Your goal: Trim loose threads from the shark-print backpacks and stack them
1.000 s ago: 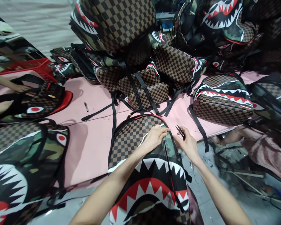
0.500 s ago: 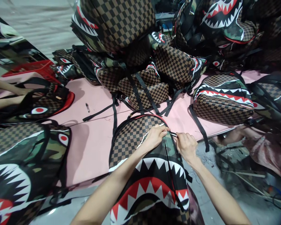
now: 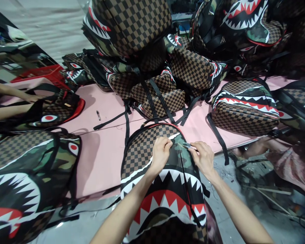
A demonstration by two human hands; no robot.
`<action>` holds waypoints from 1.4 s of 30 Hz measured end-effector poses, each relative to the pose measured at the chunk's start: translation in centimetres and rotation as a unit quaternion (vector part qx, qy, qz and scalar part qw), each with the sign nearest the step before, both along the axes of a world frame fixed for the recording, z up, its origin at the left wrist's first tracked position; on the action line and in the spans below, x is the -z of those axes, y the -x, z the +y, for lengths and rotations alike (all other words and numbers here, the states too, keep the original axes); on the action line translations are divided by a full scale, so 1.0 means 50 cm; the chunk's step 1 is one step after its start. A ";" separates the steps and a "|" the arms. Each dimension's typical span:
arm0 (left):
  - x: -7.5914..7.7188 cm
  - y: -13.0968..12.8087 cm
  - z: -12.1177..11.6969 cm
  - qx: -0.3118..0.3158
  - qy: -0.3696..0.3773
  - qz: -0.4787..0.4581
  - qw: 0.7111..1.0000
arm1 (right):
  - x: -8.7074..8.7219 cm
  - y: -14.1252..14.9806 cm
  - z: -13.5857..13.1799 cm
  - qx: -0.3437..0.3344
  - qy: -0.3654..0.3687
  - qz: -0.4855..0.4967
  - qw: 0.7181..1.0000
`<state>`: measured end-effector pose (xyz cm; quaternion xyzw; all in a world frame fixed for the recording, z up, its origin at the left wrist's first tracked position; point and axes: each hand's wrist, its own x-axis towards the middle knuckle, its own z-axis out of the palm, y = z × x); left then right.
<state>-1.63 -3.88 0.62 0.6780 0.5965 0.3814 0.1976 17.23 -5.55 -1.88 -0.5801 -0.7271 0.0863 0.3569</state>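
Note:
A backpack (image 3: 167, 183) with brown-black checks, camouflage and a printed shark mouth lies in front of me, its black zipper (image 3: 184, 176) running down the right side. My left hand (image 3: 162, 152) rests over the checked and camouflage upper part, fingers curled in a pinch; whatever is in them is hidden. In my right hand (image 3: 202, 156) is a small pair of thread snips (image 3: 187, 145), gripped between thumb and fingers. Their pale metal tip points left toward fine loose threads (image 3: 179, 146) at the zipper's top end.
Similar backpacks are piled at the back of the pink table (image 3: 96, 162). Another backpack (image 3: 27, 179) lies at left, near a co-worker's hands (image 3: 32, 98) on a bag. A small dark tool (image 3: 98, 115) lies on the table. A red crate (image 3: 38, 74) stands behind.
My hands have moved apart; the left has drawn back left and down from the zipper's top. The snips' pale tip now shows beside my right fingers. The view has shifted slightly.

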 end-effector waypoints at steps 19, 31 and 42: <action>-0.045 0.040 -0.006 0.264 0.124 -0.013 0.956 | -0.011 0.025 0.019 -0.004 0.002 0.001 1.000; 0.005 0.024 0.038 0.148 -0.063 0.268 0.950 | -0.008 0.025 0.015 -0.019 -0.013 -0.058 0.998; 0.003 0.006 0.028 0.097 -0.002 0.163 0.982 | -0.028 0.055 0.022 -0.034 -0.044 -0.150 0.987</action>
